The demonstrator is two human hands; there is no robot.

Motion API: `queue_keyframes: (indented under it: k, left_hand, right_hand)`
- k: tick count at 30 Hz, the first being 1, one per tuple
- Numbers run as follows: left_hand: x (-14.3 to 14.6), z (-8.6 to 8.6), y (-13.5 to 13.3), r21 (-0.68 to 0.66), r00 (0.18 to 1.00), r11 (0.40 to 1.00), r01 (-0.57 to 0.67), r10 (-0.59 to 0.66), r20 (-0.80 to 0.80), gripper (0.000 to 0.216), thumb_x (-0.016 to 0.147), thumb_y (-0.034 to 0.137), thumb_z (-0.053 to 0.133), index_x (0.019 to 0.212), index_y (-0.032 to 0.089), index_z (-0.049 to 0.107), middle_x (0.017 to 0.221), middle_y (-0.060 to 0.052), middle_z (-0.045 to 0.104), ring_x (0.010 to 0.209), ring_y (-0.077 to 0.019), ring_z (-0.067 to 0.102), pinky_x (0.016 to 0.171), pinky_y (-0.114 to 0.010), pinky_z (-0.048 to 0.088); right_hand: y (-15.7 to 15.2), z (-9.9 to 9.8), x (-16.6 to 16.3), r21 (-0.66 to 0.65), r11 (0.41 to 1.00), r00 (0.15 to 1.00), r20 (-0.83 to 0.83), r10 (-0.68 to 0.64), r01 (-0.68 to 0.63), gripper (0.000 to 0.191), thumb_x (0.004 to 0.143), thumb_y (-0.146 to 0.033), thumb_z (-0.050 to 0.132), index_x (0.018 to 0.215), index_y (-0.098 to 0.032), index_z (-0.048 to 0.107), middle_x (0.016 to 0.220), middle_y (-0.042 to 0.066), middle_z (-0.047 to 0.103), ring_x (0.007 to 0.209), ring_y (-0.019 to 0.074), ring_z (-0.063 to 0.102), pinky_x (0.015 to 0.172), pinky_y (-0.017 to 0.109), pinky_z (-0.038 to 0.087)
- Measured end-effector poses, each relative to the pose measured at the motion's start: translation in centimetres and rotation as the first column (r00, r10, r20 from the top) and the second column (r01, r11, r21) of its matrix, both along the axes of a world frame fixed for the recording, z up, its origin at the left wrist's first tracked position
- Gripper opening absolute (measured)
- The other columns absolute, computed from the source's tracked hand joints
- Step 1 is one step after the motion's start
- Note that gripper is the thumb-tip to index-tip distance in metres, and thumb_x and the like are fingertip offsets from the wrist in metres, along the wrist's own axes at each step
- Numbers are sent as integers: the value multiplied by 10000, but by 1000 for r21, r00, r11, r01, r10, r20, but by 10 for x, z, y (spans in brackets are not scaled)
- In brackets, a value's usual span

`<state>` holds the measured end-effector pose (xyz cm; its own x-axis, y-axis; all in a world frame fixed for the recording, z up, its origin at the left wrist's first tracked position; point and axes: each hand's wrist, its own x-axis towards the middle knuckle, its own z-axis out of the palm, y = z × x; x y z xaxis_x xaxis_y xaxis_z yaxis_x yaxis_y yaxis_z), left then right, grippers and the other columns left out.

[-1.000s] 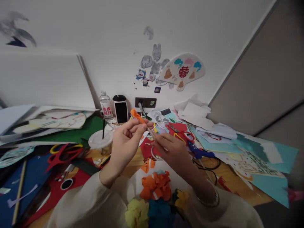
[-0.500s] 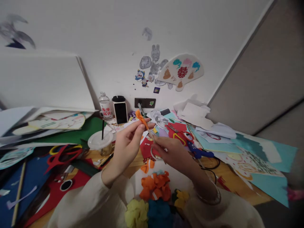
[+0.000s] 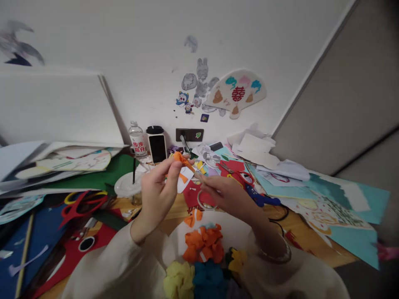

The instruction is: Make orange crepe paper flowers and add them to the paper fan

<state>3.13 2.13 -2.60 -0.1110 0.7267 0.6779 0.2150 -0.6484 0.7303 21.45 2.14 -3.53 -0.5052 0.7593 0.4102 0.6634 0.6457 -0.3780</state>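
Note:
My left hand (image 3: 157, 195) pinches a twisted strip of orange paper (image 3: 181, 160) between thumb and fingertips. The strip is wrapped around the end of a thin stick (image 3: 193, 171), which runs across to my right hand (image 3: 226, 195). The right fingertips pinch the stick's other part, though the fingers hide most of it. Below my hands, crumpled orange paper (image 3: 203, 245) lies on a white sheet (image 3: 232, 232), with yellow (image 3: 179, 281) and teal (image 3: 209, 279) crumpled paper nearer me.
Craft paper and several scissors cover the wooden table (image 3: 177, 207). Red-handled scissors (image 3: 84, 202) lie left, blue-handled scissors (image 3: 260, 198) right. Behind my hands stand a lidded plastic cup with black straw (image 3: 128, 187), a water bottle (image 3: 136, 140) and a phone (image 3: 157, 148).
My left hand has dropped and turned, and the orange strip now bends over its fingertips instead of standing up. My right hand has moved slightly up.

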Motion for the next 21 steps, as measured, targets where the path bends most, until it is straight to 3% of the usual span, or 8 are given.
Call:
queue_keyframes:
  k: [7,16,19,21]
  left_hand:
    - [-9,12,0,-102,984,988,116,-100,145,146,824,290,627,914,183,670,880,-40,730,878,-190,678,788,-275,529]
    - [-14,12,11,-42,965,996,72,-59,255,106,823,273,628,879,191,664,714,2,705,703,-150,682,731,-267,538]
    - [-10,7,16,-69,973,993,96,-79,218,117,800,263,652,897,199,670,800,-14,719,778,-160,681,755,-267,531]
    - [-6,3,18,-124,976,974,192,-176,128,160,776,261,675,923,198,678,874,-37,726,830,-181,679,785,-286,527]
  right_hand:
    - [10,-4,9,60,996,998,15,-62,61,331,908,-150,451,1196,-213,601,1096,56,683,940,163,637,781,267,484]
    - [12,-2,10,37,999,999,-18,-27,27,276,914,-164,449,1123,-186,628,1059,50,689,913,164,632,761,260,464]
    - [11,0,8,13,1000,1000,-27,-6,6,261,928,-190,434,1116,-176,615,1018,52,692,858,154,633,718,248,461]
    - [10,0,7,1,1000,1000,-20,6,-6,246,939,-202,415,1076,-172,617,948,46,695,812,152,628,680,245,455]
